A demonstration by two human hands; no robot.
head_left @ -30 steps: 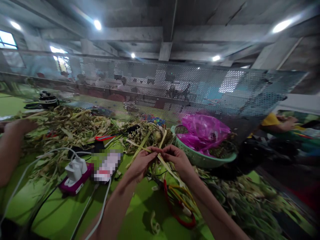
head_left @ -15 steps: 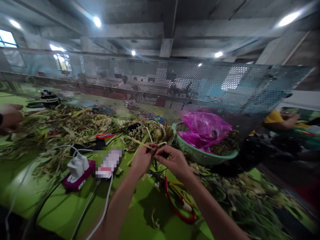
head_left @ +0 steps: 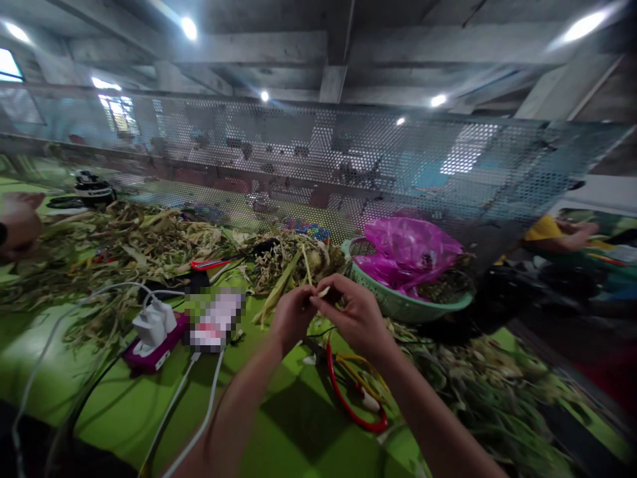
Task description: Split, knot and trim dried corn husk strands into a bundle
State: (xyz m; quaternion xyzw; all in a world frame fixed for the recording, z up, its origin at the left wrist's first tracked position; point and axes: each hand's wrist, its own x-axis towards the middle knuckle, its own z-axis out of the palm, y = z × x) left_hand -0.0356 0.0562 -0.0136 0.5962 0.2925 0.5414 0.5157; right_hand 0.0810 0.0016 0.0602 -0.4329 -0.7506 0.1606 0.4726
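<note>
My left hand (head_left: pixel 293 317) and my right hand (head_left: pixel 354 311) meet over the green table (head_left: pixel 308 425), fingers pinched together. A small pale piece of plant (head_left: pixel 323 291) shows at the fingertips of my right hand. From my left fingertips a thin yellowish stalk strip (head_left: pixel 307 264) sticks up. My fingers partly hide what lies between them. Just beyond is a heap of dried plant stalks and leaves (head_left: pixel 279 269). Below my hands lies a tool with red and yellow looped handles (head_left: pixel 332 385).
On the right, a green basket (head_left: pixel 423 313) holds a purple plastic bag (head_left: pixel 411 252). A purple power strip (head_left: pixel 159 358), a cabled phone (head_left: pixel 219 322) and a red cutter (head_left: pixel 212 263) lie left. Behind stands a perforated metal screen (head_left: pixel 279 153). Another person's hand (head_left: pixel 20 222) is far left.
My right hand has turned, and a pale piece now shows at its fingertips. The yellowish strip now stands upright instead of lying sideways. The view has shifted slightly.
</note>
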